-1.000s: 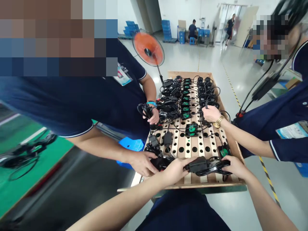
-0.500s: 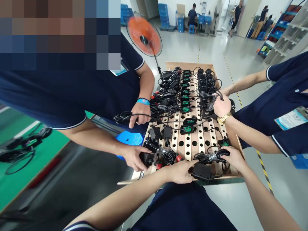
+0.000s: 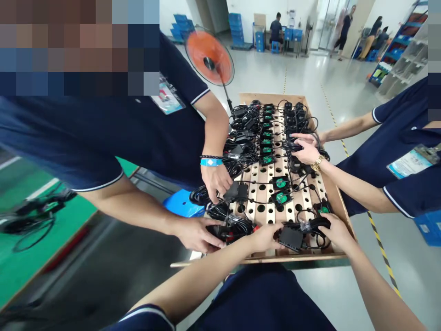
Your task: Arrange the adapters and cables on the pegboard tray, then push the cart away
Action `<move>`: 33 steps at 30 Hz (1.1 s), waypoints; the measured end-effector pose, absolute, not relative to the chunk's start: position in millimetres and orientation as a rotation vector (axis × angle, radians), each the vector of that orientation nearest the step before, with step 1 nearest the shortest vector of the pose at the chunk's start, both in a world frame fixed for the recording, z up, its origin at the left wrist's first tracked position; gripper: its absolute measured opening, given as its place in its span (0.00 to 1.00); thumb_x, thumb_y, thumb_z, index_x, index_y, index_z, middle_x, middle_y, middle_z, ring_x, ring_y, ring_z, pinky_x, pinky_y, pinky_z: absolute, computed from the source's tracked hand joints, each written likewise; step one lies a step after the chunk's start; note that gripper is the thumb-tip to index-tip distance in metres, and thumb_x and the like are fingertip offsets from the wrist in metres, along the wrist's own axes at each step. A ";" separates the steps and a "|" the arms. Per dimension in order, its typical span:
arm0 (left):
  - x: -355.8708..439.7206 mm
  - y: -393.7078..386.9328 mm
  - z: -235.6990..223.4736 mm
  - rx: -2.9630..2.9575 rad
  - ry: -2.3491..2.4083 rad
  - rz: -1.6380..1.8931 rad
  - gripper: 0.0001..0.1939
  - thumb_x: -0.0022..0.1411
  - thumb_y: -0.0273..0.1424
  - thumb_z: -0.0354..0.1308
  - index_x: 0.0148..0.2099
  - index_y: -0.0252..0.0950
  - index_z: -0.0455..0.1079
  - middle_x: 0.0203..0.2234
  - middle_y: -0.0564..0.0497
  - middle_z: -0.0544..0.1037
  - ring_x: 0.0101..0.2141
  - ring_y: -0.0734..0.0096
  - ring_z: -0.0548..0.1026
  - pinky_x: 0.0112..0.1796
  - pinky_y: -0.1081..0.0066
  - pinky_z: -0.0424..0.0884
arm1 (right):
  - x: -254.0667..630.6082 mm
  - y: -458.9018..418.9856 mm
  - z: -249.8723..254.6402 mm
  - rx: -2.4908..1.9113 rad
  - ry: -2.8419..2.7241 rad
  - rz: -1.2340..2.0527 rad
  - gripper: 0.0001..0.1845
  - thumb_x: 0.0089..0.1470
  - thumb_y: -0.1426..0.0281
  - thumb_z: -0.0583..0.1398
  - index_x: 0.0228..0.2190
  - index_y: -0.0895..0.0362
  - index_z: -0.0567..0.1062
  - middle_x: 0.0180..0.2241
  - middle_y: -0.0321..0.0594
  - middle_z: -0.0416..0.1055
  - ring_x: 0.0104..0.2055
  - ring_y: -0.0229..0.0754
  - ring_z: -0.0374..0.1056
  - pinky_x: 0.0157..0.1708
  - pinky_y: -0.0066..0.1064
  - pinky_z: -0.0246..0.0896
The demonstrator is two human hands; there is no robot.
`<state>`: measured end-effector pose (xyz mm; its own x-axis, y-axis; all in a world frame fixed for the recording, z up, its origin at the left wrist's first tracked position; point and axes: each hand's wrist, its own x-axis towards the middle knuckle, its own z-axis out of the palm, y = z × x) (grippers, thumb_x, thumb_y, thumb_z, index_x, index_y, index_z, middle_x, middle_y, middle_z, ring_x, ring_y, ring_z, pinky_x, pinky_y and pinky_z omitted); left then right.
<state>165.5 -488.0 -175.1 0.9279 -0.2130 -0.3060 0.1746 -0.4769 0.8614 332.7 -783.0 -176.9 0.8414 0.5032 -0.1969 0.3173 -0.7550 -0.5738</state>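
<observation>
Close to the front edge of the wooden tray [image 3: 299, 258], my left hand [image 3: 266, 236] grips the left end of a black plastic box [image 3: 291, 238]. My right hand [image 3: 336, 231] is closed on the right end of a bundled black cable [image 3: 312, 225], bound with clear wrap, which lies just behind the box. Beyond my right fingers sits a black holder with a green circuit board [image 3: 323, 209]. Two more such circuit boards [image 3: 281, 197] lie mid-tray, joined by thin wires. My fingertips are partly hidden by the box and cable.
At left, a co-worker's hands [image 3: 216, 180] touch black boxes and coiled cables [image 3: 243, 225]. A co-worker with a gold watch [image 3: 317, 162] handles cables at the right. Rows of boards and cables fill the tray's far half. An orange fan [image 3: 209, 57] stands behind.
The black box has tilted in my left hand. The left co-worker's raised hand has come down with its cable coil. Two mid-tray boards have shifted. The right co-worker's watch hand has moved slightly left.
</observation>
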 end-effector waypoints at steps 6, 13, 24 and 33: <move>170.2 -484.7 -170.5 2.038 -0.027 -0.523 0.26 0.55 0.49 0.65 0.45 0.32 0.70 0.33 0.51 0.74 0.32 0.72 0.68 0.33 0.73 0.61 | 291.9 -780.5 -157.0 -2.275 -0.653 0.406 0.28 0.61 0.49 0.56 0.50 0.56 0.76 0.51 0.42 0.72 0.54 0.44 0.69 0.57 0.38 0.63; 173.7 -483.8 -157.3 1.871 0.064 -0.708 0.33 0.60 0.60 0.53 0.44 0.31 0.68 0.27 0.49 0.71 0.26 0.71 0.69 0.28 0.71 0.65 | 274.2 -759.9 -156.6 -2.328 -0.843 0.556 0.28 0.60 0.52 0.59 0.53 0.58 0.76 0.53 0.43 0.70 0.53 0.46 0.66 0.57 0.39 0.58; 168.0 -483.8 -147.5 2.037 0.255 -0.756 0.34 0.69 0.57 0.43 0.35 0.30 0.70 0.27 0.44 0.77 0.25 0.72 0.72 0.31 0.73 0.66 | 303.3 -735.9 -144.0 -2.301 -0.918 0.891 0.23 0.62 0.52 0.56 0.31 0.58 0.78 0.31 0.37 0.72 0.35 0.42 0.67 0.36 0.33 0.54; 133.7 -468.9 -137.9 2.127 0.172 -0.514 0.26 0.65 0.50 0.53 0.45 0.30 0.75 0.33 0.46 0.76 0.32 0.70 0.70 0.34 0.72 0.63 | 314.0 -727.4 -148.0 -2.256 -0.735 0.903 0.31 0.54 0.49 0.60 0.50 0.59 0.77 0.47 0.43 0.75 0.46 0.46 0.71 0.48 0.35 0.64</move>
<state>133.7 -468.9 -137.9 0.9033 -0.0696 -0.4233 0.3105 -0.5748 0.7571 314.0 -727.4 -148.0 0.6166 0.6707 -0.4122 0.2677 -0.6710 -0.6914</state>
